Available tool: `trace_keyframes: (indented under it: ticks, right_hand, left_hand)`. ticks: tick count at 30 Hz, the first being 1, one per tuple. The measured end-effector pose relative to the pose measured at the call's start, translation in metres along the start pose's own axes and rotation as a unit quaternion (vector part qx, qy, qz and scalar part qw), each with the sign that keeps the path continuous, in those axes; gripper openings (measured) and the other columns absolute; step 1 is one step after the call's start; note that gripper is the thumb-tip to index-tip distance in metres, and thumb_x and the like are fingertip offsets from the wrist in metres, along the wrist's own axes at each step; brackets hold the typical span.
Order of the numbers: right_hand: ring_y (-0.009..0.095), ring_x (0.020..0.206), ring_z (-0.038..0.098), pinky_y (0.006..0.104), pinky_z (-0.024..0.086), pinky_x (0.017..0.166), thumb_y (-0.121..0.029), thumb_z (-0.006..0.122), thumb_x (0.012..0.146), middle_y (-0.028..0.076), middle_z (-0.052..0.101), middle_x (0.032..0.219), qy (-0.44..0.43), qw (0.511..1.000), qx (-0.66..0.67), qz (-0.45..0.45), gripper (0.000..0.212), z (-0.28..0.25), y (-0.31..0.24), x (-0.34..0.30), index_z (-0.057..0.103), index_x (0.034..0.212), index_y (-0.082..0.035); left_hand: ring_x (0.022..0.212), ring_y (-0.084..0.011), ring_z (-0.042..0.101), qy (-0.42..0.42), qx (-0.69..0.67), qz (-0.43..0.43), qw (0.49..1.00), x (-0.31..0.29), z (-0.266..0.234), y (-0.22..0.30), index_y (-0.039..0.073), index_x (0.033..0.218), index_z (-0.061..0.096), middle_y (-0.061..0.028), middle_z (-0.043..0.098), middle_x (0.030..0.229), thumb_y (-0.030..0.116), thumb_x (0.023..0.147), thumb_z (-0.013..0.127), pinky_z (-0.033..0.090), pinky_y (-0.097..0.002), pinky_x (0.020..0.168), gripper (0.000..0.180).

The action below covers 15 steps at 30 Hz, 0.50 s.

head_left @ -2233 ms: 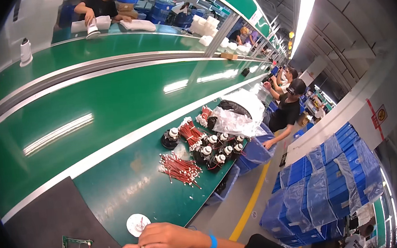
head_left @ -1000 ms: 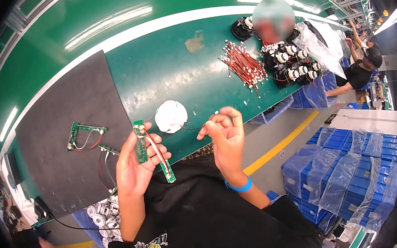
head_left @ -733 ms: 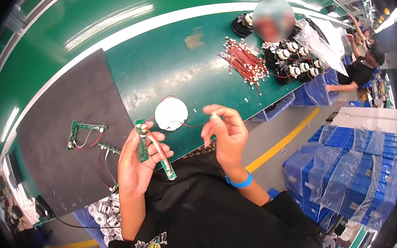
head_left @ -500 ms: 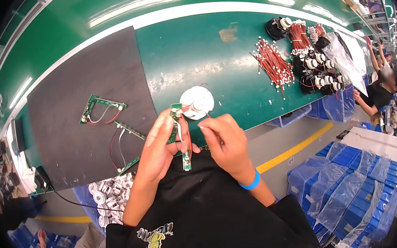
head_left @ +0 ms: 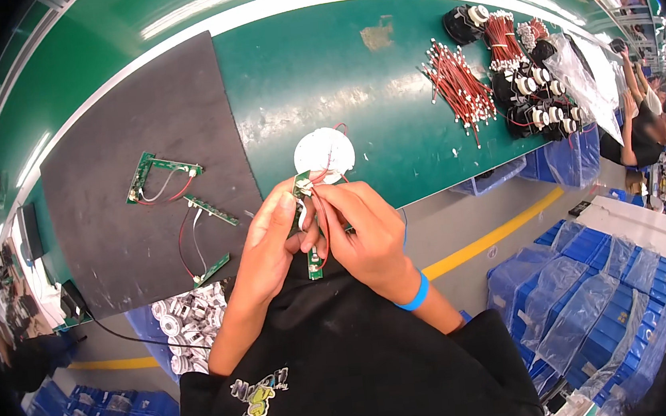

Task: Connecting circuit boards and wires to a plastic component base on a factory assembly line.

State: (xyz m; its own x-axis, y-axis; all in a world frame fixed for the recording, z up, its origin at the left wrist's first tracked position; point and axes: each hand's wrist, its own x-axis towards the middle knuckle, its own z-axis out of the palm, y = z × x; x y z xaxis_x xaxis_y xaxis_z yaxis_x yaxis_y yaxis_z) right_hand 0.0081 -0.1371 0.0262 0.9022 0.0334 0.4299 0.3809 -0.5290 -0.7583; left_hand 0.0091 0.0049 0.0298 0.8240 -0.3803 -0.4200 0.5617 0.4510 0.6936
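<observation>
your left hand (head_left: pixel 271 234) grips green circuit boards (head_left: pixel 315 267); your right hand (head_left: pixel 367 233) pinches closed at their top, its hold hidden. a white disc (head_left: pixel 319 151) lies beyond.

The held circuit boards (head_left: pixel 315 272) are green, their wires (head_left: pixel 302 216) red and white; the disc (head_left: pixel 313 152) is white. From here the table (head_left: pixel 320 73) looks green, the mat (head_left: pixel 140 114) charcoal. The piled cables (head_left: pixel 457 84) are red, tipped white. The wristband (head_left: pixel 416 295) is blue, the shirt (head_left: pixel 355 350) black with yellow-green print (head_left: pixel 260 399); yellow stripes (head_left: pixel 503 229) mark the grey floor (head_left: pixel 447 225).
</observation>
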Motion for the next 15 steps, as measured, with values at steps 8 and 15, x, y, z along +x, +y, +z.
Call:
trace_keyframes:
  ticks: [8,15]
  right_hand:
    - [0.012,0.056,0.059,0.0259,0.045,0.045,0.008,0.069,0.077,0.009,0.061,0.076,-0.011,0.999,0.025,0.036,0.019,-0.006,0.001,0.000,0.066,0.094,0.002]
    - [0.006,0.048,0.048,0.0217,0.033,0.041,0.003,0.073,0.076,0.004,0.059,0.068,-0.034,0.993,0.058,0.097,0.014,-0.017,-0.004,0.006,0.067,0.088,-0.002]
  left_hand:
    - [0.065,-0.0076,0.045,-0.011,0.014,0.016,1.000,-0.001,0.002,-0.001,0.002,0.132,0.046,-0.0018,0.050,0.087,0.035,0.101,0.043,0.050,-0.0273,0.059,0.046]
    - [0.053,-0.0057,0.039,0.006,0.089,0.025,0.996,-0.003,0.003,-0.002,0.000,0.133,0.048,0.0004,0.051,0.078,0.032,0.100,0.046,0.048,-0.0246,0.051,0.046]
